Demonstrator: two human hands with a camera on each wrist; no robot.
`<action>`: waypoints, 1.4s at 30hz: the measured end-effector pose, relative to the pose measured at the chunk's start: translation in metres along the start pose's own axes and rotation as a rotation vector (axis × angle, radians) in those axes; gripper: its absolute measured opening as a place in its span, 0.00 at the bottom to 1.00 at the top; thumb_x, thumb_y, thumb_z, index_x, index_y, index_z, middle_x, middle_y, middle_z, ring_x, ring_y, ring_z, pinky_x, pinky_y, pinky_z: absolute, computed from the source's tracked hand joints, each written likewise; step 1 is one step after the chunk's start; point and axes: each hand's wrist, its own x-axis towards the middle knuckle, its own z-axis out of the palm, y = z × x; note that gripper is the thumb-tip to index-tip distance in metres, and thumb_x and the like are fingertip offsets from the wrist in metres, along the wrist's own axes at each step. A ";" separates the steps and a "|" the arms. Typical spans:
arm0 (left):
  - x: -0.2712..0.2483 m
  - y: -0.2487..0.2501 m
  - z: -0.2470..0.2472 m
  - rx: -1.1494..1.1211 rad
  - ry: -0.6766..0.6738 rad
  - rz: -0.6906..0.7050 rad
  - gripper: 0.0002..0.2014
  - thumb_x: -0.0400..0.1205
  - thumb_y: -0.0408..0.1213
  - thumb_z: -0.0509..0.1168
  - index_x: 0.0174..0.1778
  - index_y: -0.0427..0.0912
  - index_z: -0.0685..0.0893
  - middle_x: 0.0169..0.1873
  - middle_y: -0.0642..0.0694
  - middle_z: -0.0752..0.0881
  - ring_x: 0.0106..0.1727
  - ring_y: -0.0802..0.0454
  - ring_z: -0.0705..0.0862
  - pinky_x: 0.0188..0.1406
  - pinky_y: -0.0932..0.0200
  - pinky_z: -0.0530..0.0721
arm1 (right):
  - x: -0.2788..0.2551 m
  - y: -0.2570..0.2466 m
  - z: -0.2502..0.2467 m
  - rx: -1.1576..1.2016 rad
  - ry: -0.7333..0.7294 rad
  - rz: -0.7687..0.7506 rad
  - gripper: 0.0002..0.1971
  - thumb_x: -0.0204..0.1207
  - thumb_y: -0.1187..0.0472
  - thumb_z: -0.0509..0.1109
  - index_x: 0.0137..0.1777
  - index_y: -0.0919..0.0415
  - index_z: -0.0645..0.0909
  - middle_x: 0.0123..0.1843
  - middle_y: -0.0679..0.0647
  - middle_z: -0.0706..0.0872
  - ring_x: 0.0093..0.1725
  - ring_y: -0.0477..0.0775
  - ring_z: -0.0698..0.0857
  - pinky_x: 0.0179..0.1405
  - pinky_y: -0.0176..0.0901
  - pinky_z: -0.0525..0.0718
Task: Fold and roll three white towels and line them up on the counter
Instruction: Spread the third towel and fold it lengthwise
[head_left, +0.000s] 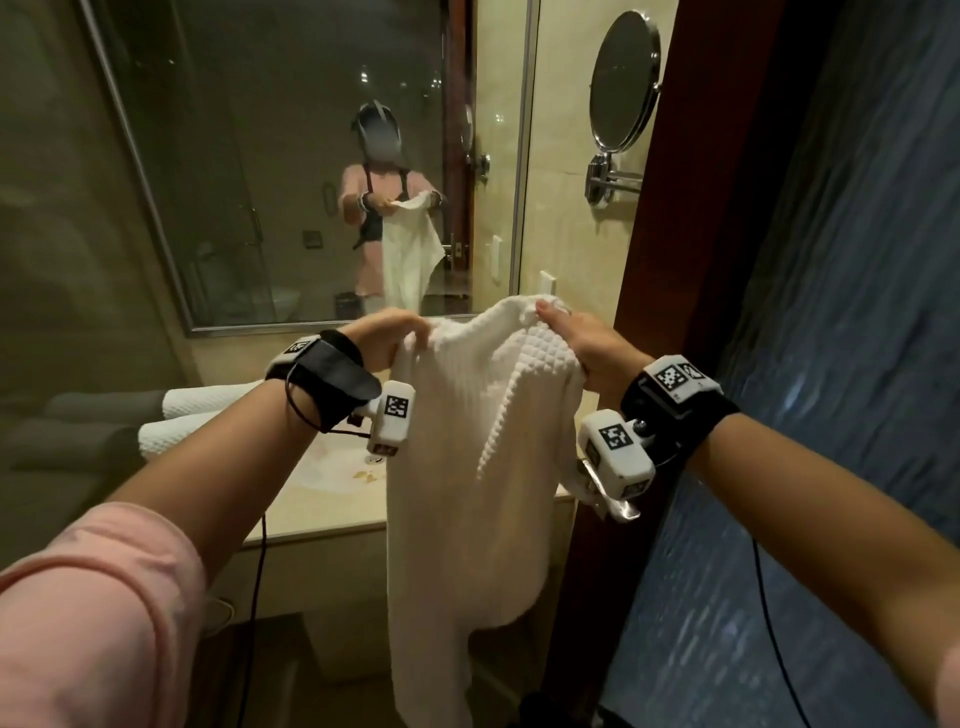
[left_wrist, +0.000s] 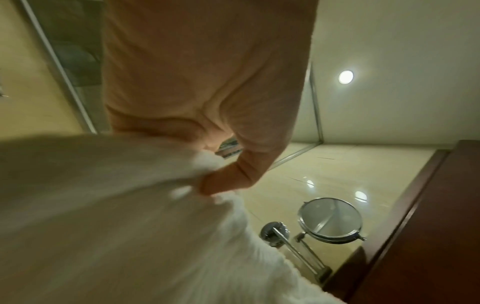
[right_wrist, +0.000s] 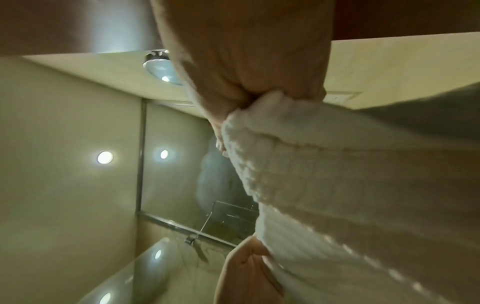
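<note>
The white waffle-weave towel (head_left: 483, 467) hangs in the air in front of the counter (head_left: 332, 499), held by its top edge; the left hand (head_left: 387, 338) takes it at 10 o'clock and the right hand (head_left: 582, 340) at 2 o'clock, and the cloth falls down past the counter edge. The fingers (left_wrist: 221, 183) of the left hand are curled and pinch the bunched edge; the fingers (right_wrist: 223, 115) of the right hand are also clamped on the cloth, with the thumb on top.

The towel looks soft and limp, rather light but thick, so it should bend anywhere and not slip easily; I judge the best hold is at the two top corners, pulled apart so the edge becomes straight before it is laid flat.

Count: one towel in the hands; two rolled white towels (head_left: 218, 415) lie side by side on the counter at 9 o'clock, so probably this is the third; two hands; one round wall mirror (head_left: 623, 83) at 1 o'clock.
</note>
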 end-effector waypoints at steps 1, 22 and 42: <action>0.000 -0.003 0.000 -0.002 -0.039 -0.014 0.16 0.77 0.24 0.54 0.31 0.38 0.84 0.25 0.44 0.80 0.27 0.49 0.77 0.20 0.67 0.77 | 0.000 -0.003 0.002 -0.032 -0.024 -0.012 0.19 0.84 0.52 0.62 0.62 0.68 0.79 0.47 0.62 0.88 0.41 0.54 0.90 0.42 0.43 0.89; -0.010 -0.010 0.017 -0.162 -0.050 0.159 0.18 0.84 0.40 0.62 0.67 0.35 0.80 0.61 0.34 0.85 0.55 0.44 0.86 0.53 0.55 0.85 | 0.019 0.003 0.012 -0.349 -0.401 0.221 0.14 0.69 0.51 0.76 0.39 0.63 0.82 0.30 0.54 0.86 0.25 0.48 0.84 0.25 0.36 0.84; 0.035 -0.005 -0.039 -0.387 0.078 0.165 0.08 0.85 0.38 0.57 0.48 0.41 0.80 0.32 0.46 0.87 0.34 0.55 0.87 0.34 0.61 0.85 | 0.056 0.113 0.028 -0.716 -0.500 0.531 0.22 0.77 0.77 0.64 0.72 0.74 0.71 0.68 0.69 0.79 0.67 0.67 0.79 0.74 0.60 0.72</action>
